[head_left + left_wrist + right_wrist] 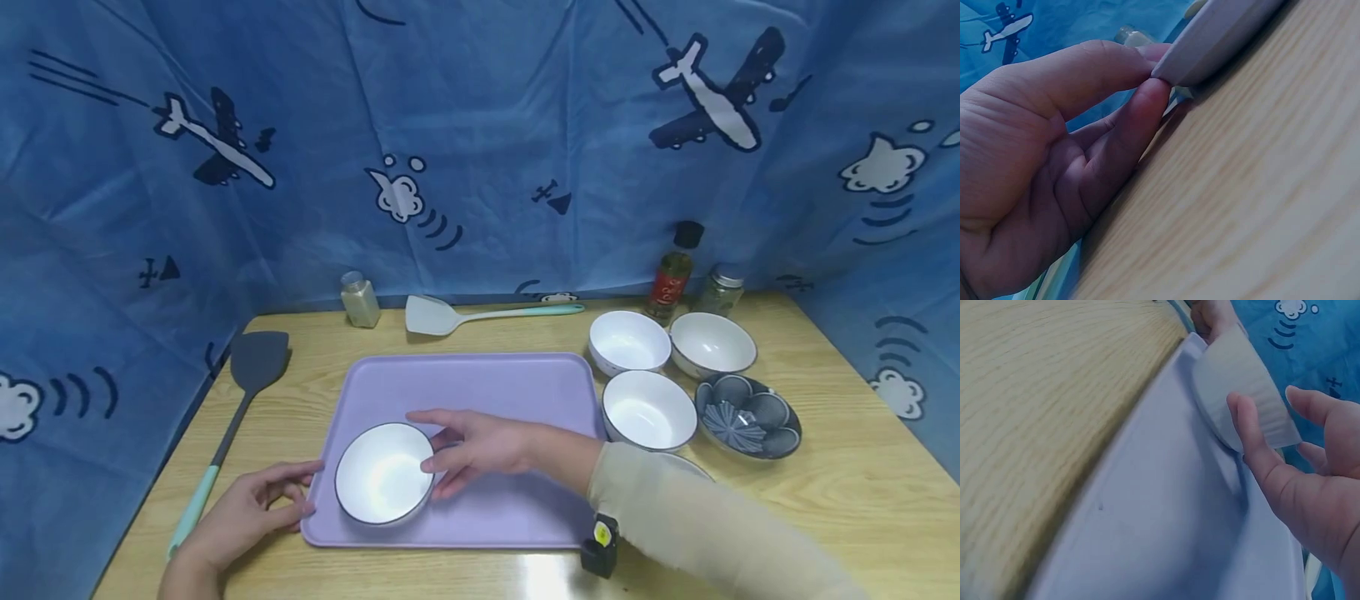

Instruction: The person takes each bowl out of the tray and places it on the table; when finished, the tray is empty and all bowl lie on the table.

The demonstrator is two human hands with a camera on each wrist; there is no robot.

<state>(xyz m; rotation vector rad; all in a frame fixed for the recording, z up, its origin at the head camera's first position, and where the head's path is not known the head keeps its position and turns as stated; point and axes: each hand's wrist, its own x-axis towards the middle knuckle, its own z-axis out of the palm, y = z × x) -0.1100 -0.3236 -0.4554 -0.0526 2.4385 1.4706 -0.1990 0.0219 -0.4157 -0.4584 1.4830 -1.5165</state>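
Observation:
A white bowl with a dark rim [378, 475] sits upright at the left front of a lilac tray [480, 387]. My right hand [487, 446] is at the bowl's right side with its fingers spread, thumb by the rim. In the right wrist view the thumb [1246, 415] overlaps the bowl's wall [1229, 375]; I cannot tell if it touches. The tray's left edge is pinched between the thumb and a finger of my left hand [247, 508], as the left wrist view shows at the tray edge [1200, 47].
Right of the tray stand several bowls, including white ones [648, 408] and a dark patterned one [747, 417]. Behind them are a bottle [670, 279] and a jar [720, 292]. A pale spatula [435, 317], a shaker [360, 302] and a dark spatula [258, 360] lie around the tray.

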